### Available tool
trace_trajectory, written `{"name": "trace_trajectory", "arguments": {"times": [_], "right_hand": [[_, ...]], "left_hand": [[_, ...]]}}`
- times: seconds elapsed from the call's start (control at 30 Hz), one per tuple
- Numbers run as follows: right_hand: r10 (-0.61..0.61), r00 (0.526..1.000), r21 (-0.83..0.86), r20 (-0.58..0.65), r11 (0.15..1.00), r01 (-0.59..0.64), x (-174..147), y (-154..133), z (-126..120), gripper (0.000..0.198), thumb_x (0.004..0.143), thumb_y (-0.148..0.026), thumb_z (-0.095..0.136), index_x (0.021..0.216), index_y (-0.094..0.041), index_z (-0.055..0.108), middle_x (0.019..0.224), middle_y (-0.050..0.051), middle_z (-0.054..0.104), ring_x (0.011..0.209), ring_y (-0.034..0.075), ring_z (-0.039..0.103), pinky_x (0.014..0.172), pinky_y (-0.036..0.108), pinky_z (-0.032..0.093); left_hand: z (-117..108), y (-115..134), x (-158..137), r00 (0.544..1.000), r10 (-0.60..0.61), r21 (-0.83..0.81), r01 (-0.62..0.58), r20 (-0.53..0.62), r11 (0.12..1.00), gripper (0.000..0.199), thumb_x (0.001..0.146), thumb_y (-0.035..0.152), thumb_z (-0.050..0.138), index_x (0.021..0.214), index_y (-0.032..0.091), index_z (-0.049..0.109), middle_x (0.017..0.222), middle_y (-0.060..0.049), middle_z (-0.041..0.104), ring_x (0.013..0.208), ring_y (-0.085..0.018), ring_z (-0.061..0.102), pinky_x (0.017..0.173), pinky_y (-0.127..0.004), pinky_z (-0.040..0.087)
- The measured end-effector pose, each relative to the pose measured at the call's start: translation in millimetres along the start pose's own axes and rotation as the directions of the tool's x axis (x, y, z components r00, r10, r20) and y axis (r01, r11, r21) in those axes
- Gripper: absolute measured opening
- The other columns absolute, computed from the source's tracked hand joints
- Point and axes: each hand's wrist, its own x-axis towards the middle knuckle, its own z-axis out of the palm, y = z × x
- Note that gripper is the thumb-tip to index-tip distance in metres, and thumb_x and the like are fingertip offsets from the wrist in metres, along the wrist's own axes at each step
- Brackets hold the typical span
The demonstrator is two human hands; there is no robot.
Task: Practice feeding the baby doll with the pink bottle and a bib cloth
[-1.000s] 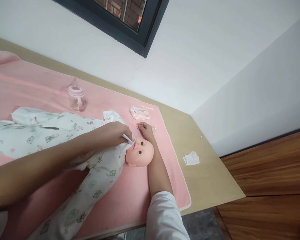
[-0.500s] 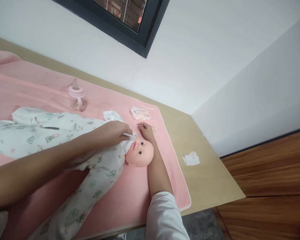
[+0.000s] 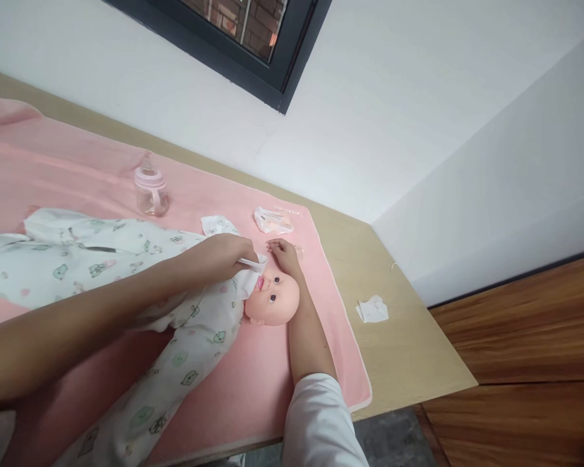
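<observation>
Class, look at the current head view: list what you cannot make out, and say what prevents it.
All in the head view:
- Chin of the doll: hidden by the white cloth pinched in the left hand.
- Small clear object: partly covered by the right hand, too faint to identify.
- Lettering on the packet: too small.
- End of the patterned sleeve: cut off by the bottom edge.
- Top of the window: cut off by the top edge.

Left grip (image 3: 230, 254) in a pinch, right grip (image 3: 285, 255) slack
</observation>
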Motion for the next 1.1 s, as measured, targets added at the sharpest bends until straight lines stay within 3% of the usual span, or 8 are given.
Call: {"name": "trace_trajectory", "arguments": {"times": [0.17,0.4,0.6,0.77,1.1], "right_hand": [[0.001,1.0,-0.008,0.003,1.0,-0.001,0.2,-0.2,-0.1,0.017,0.083,-0.018,0.053,0.09,-0.018,0.068,0.09,0.003,0.073,0.082,0.012,0.067,0.089,0.029,0.053],[0.001,1.0,-0.005,-0.004,1.0,-0.001,-0.8,-0.6,0.4,0.017,0.083,-0.018,0.053,0.09,-0.017,0.068,0.09,0.003,0.073,0.083,0.013,0.067,0.088,0.03,0.053],[-0.007,1.0,0.007,0.0,1.0,0.007,-0.7,0.5,-0.2,0.015,0.082,-0.021,0.055,0.09,-0.018,0.068,0.09,0.004,0.073,0.085,0.014,0.067,0.091,0.032,0.053],[-0.007,1.0,-0.009,0.011,1.0,0.007,-0.2,-0.2,-0.8,0.015,0.082,-0.021,0.055,0.09,-0.018,0.068,0.089,0.003,0.073,0.082,0.013,0.066,0.09,0.031,0.053],[-0.011,1.0,0.009,0.003,1.0,0.011,0.3,1.1,0.2,0.016,0.081,-0.021,0.054,0.089,-0.018,0.067,0.09,0.003,0.071,0.083,0.013,0.066,0.089,0.03,0.053]], "left_hand": [[0.2,0.6,-0.2,1.0,0.001,-0.013,0.0,0.031,1.0,0.024,0.082,0.017,0.044,0.074,0.019,0.066,0.089,-0.004,0.067,0.08,-0.019,0.06,0.07,-0.029,0.037],[0.3,5.4,-1.7,0.999,0.012,0.003,-0.012,-0.032,1.0,0.024,0.077,0.011,0.046,0.073,0.019,0.068,0.089,-0.004,0.068,0.081,-0.019,0.06,0.069,-0.029,0.037],[-0.6,4.3,-1.5,1.0,0.02,0.003,-0.02,-0.006,1.0,0.026,0.078,0.011,0.045,0.077,0.019,0.07,0.091,-0.004,0.068,0.082,-0.019,0.061,0.07,-0.028,0.037],[-3.2,4.6,-4.4,0.997,0.054,-0.13,-0.047,0.055,0.99,0.041,0.074,0.006,0.044,0.09,0.025,0.076,0.098,0.0,0.07,0.086,-0.015,0.062,0.075,-0.024,0.039],[-2.1,12.2,-8.8,0.987,0.096,-0.185,-0.07,0.132,0.98,0.052,0.064,-0.002,0.044,0.09,0.028,0.079,0.098,0.002,0.069,0.084,-0.013,0.062,0.071,-0.023,0.038]]}}
